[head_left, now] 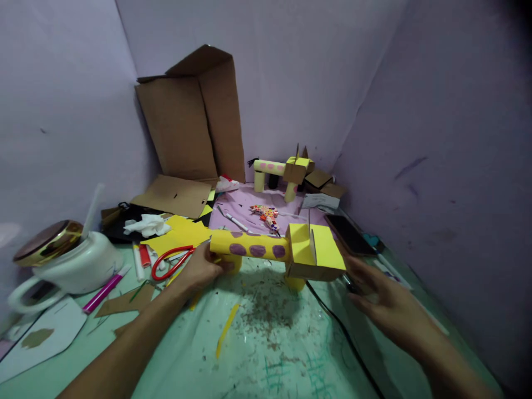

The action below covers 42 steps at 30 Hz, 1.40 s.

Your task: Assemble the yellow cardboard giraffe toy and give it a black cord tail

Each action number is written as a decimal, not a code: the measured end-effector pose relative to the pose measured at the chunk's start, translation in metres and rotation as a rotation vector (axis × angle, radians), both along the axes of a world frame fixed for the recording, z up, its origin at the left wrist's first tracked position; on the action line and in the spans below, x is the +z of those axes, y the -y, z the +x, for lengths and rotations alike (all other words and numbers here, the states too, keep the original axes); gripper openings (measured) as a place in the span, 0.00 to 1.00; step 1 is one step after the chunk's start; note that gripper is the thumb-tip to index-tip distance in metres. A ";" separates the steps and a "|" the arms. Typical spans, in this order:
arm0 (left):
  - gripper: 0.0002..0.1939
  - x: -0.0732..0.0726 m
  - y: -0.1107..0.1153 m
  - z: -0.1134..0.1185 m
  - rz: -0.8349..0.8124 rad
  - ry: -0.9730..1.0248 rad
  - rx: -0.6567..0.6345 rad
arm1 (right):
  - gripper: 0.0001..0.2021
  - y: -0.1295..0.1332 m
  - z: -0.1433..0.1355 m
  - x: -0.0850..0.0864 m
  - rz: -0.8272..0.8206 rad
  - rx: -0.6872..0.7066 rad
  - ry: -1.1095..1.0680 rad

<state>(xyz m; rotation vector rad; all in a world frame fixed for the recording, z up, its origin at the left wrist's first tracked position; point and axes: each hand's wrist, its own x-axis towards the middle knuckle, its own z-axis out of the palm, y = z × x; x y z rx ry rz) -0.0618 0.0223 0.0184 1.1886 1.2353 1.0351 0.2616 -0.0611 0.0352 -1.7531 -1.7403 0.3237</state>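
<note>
A yellow cardboard animal figure point(257, 246) stands in front of me. Its tube body bears purple spots, and its box-shaped head is yellow on top with bare brown card below. My left hand point(208, 269) has its fingers closed at the rear end of the tube, by a back leg. Beside the head, at the right, is my right hand point(374, 285), slightly blurred, with thumb and fingers apart. A small dark shiny item shows between them; whether it is touched I cannot tell. Under the figure, a black cord point(341, 327) runs toward me.
Behind stands a similar pale yellow figure point(270, 166) near an upright cardboard box point(187, 122). Red-handled scissors point(166, 271), yellow paper point(178, 233), a purple marker point(106, 291) and a white teapot-like pot point(83, 266) lie leftward. A phone point(349, 234) is at the right, near the wall.
</note>
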 end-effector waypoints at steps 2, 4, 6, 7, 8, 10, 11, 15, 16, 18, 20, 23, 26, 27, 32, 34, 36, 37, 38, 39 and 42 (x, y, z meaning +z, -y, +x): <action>0.23 -0.001 0.000 0.002 0.003 0.035 -0.013 | 0.37 0.007 0.008 0.018 0.064 -0.031 -0.052; 0.22 -0.003 0.000 0.004 0.010 0.061 -0.022 | 0.44 0.004 0.003 0.036 0.062 0.123 -0.123; 0.22 -0.005 0.000 0.006 0.024 0.091 -0.022 | 0.48 -0.009 -0.009 0.048 0.022 0.328 -0.188; 0.21 -0.006 0.001 0.007 0.032 0.105 -0.022 | 0.51 -0.017 -0.015 0.051 0.005 0.398 -0.203; 0.21 -0.007 0.001 0.007 0.038 0.116 -0.022 | 0.52 -0.026 -0.021 0.052 -0.004 0.442 -0.210; 0.20 -0.006 0.002 0.006 0.040 0.121 -0.029 | 0.52 -0.041 -0.027 0.051 -0.037 0.476 -0.219; 0.20 -0.003 0.002 0.005 0.039 0.107 -0.036 | 0.50 -0.047 -0.029 0.050 -0.056 0.475 -0.234; 0.19 0.023 0.004 -0.010 0.125 0.014 -0.067 | 0.43 -0.053 -0.033 0.048 -0.099 0.436 -0.419; 0.21 0.034 0.005 -0.015 0.168 0.003 -0.068 | 0.41 -0.052 -0.036 0.048 -0.107 0.432 -0.490; 0.27 0.060 0.008 -0.022 0.234 -0.006 -0.031 | 0.38 -0.048 -0.044 0.046 -0.126 0.444 -0.659; 0.29 0.090 0.011 -0.025 0.273 -0.056 0.058 | 0.34 -0.042 -0.057 0.040 -0.159 0.474 -0.879; 0.29 0.131 0.016 -0.021 0.352 -0.211 0.172 | 0.29 -0.032 -0.082 0.024 -0.265 0.507 -1.295; 0.27 0.159 0.017 -0.011 0.459 -0.304 0.212 | 0.23 -0.021 -0.104 0.010 -0.471 0.435 -1.656; 0.27 0.165 0.016 -0.007 0.487 -0.306 0.190 | 0.23 -0.017 -0.109 0.007 -0.540 0.430 -1.755; 0.26 0.168 0.005 0.009 0.555 -0.131 0.111 | 0.29 -0.009 -0.117 -0.007 -0.833 0.671 -2.058; 0.23 0.156 0.000 0.015 0.526 0.072 0.176 | 0.33 -0.009 -0.117 -0.013 -0.953 0.724 -2.097; 0.19 0.135 -0.003 0.020 0.459 0.270 0.287 | 0.37 -0.010 -0.116 -0.020 -1.009 0.726 -2.122; 0.17 0.122 -0.003 0.023 0.394 0.310 0.322 | 0.37 -0.010 -0.116 -0.023 -1.015 0.714 -2.121; 0.17 0.109 -0.003 0.026 0.288 0.310 0.294 | 0.37 -0.010 -0.116 -0.025 -1.003 0.705 -2.101; 0.17 0.097 -0.002 0.028 0.165 0.296 0.195 | 0.36 -0.008 -0.116 -0.028 -0.958 0.704 -2.044; 0.22 0.069 0.002 0.036 -0.040 0.351 -0.114 | 0.27 0.006 -0.113 -0.030 -0.758 0.717 -1.737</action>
